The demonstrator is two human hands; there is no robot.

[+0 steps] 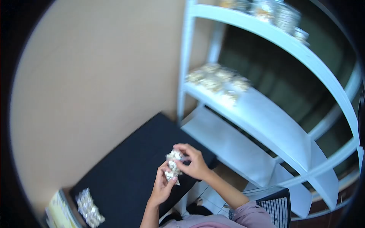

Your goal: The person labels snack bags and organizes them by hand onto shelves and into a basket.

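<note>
A small clear bag of whitish pieces [173, 165] is held between my two hands, above the black table. My left hand [162, 187] grips its lower end from the left, thumb and fingers closed on it. From the right, my right hand [193, 161] pinches the upper part. Near the table's lower left end lies another clear bag of whitish pieces [89, 208], with neither hand near it.
The black table [129, 163] runs along a beige wall. A white shelf unit [266, 114] stands to the right, with bagged whitish pieces [218, 81] on one shelf and jars [266, 11] above. A mesh chair [275, 209] is at lower right; a yellowish box [61, 211] at lower left.
</note>
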